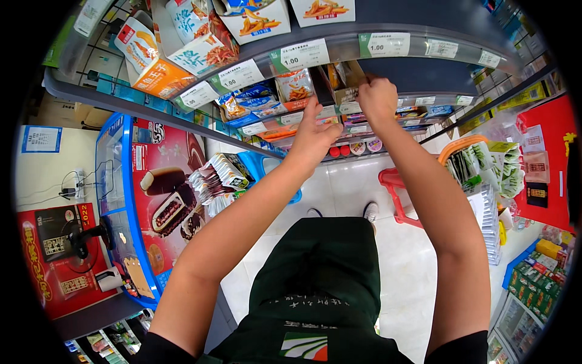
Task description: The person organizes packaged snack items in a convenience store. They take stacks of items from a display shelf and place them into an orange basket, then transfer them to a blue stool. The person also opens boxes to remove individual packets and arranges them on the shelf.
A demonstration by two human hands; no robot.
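Note:
On a shelf in front of me, my right hand (377, 100) has its fingers curled over the right side of a small brown cardboard display box (347, 96). A yellowish packet (335, 76) shows inside that box. My left hand (316, 134) is at the shelf's front edge, thumb and fingers apart, with nothing visible in it. Its fingertips come close to a box of orange-and-white snack packets (295, 87); whether they touch it I cannot tell. Farther left stand blue snack packets (254, 97).
Above runs a shelf with price tags (300, 54) and larger snack boxes (203, 45). A blue-framed freezer (130, 200) stands at left, beside a blue stool (267, 167) near stacked packets (221, 179). At right are a red stool (400, 194) and an orange basket (464, 145) of packets.

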